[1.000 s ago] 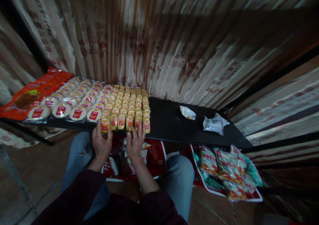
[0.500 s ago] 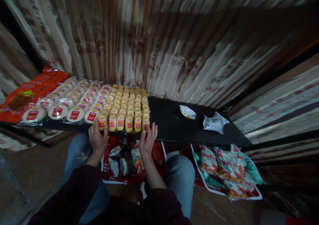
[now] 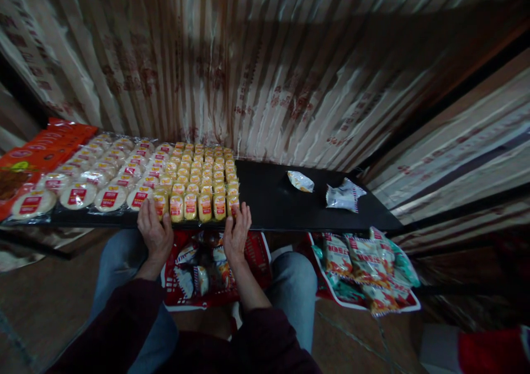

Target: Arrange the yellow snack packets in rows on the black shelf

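Note:
Small yellow wrapped cakes [image 3: 191, 205] with red and white labels stand in close rows on a black shelf [image 3: 271, 200]. At the left front corner of this block, my left hand [image 3: 155, 235] rests its fingers against the end cake. My right hand [image 3: 237, 236] touches the right front corner, fingers stretched upward. Both hands have their fingers extended and hold nothing that I can see. Round white wrapped cakes [image 3: 78, 196] with red labels lie in overlapping rows left of the yellow ones.
Orange packets [image 3: 45, 152] lie at the shelf's left end. A small white packet [image 3: 301, 181] and a silvery packet [image 3: 343, 196] lie on the right part. Below, a red basket [image 3: 256, 252] holds packets between my knees; another basket [image 3: 408, 307] holds larger bags.
My view has shifted slightly, so the shelf and its goods appear further left. Both hands keep their places at the front corners of the yellow cakes.

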Tool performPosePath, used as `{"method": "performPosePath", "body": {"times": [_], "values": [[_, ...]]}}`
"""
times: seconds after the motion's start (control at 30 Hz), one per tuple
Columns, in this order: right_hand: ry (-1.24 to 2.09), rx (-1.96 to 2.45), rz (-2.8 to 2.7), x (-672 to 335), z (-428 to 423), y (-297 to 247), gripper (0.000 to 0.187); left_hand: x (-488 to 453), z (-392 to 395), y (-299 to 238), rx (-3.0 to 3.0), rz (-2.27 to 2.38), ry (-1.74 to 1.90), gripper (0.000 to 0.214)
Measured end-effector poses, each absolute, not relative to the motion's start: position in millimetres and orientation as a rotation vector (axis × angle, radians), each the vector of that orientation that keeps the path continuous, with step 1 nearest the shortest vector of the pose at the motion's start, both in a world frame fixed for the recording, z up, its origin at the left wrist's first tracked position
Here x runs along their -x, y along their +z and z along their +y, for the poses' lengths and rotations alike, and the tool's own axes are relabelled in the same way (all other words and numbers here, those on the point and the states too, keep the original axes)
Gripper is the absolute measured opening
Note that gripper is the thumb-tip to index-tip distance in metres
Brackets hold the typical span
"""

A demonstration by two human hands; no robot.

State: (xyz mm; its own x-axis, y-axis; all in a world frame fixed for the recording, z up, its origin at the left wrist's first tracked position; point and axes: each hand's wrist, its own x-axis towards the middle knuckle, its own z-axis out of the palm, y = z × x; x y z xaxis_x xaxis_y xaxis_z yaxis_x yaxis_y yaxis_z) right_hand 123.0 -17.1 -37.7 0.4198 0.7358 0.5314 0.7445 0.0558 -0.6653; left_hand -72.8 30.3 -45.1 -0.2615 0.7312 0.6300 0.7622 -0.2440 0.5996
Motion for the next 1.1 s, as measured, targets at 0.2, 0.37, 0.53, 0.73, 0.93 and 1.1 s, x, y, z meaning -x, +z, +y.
{"method": "performPosePath", "body": {"times": [0.2,0.37,0.53,0.73,0.93,1.1], "values": [[-0.04,1.677,-1.345,-126,-17,-36,0.041,71,34,-47,1.944,-1.881,-1.597,0.049],[-0.114,1.685,-1.451,-133,-8,-31,0.036,70,35,-48,1.963,-1.859,-1.598,0.052],[-0.12,1.718,-1.549,-141,7,-21,0.047,68,32,-47,1.98,-1.833,-1.524,0.061],[-0.102,1.779,-1.52,-149,28,-22,0.065,65,31,-47,2.023,-1.819,-1.439,0.078],[-0.016,1.739,-1.462,-147,36,-24,0.059,65,35,-49,2.017,-1.85,-1.457,0.072],[0.013,1.75,-1.41,-139,36,-21,0.062,62,36,-49,2.005,-1.837,-1.447,0.071]]}}
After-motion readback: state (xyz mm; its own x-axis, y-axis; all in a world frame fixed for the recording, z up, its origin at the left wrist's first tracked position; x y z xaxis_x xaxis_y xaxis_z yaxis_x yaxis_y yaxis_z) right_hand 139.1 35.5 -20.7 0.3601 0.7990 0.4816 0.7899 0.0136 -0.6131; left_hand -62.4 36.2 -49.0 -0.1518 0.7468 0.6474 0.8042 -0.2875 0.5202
